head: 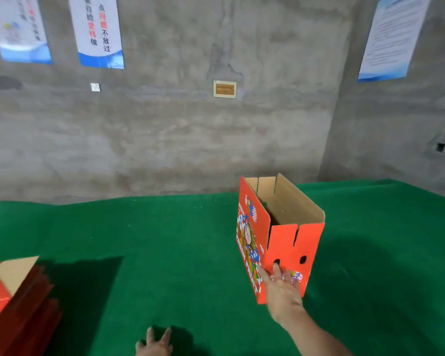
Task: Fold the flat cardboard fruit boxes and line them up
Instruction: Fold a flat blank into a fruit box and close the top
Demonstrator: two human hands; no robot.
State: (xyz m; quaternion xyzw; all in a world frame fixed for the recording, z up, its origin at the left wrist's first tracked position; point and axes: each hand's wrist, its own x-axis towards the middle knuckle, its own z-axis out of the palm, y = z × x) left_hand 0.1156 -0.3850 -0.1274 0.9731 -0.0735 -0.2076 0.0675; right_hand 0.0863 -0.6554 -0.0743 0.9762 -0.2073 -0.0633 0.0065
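Red box (280, 232) upright | R hand (283, 286) flat on near end

- A gray wall (165, 129) stands behind the green counter (165, 253).
- Three posters (98, 32) hang high on the wall.
- A small tan plate (224, 89) sits below them.

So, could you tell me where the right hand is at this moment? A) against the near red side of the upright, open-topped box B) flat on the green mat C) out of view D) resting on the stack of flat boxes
A: the right hand is pressed against the near side of the box, which stands open-topped on the mat, far from the stack.
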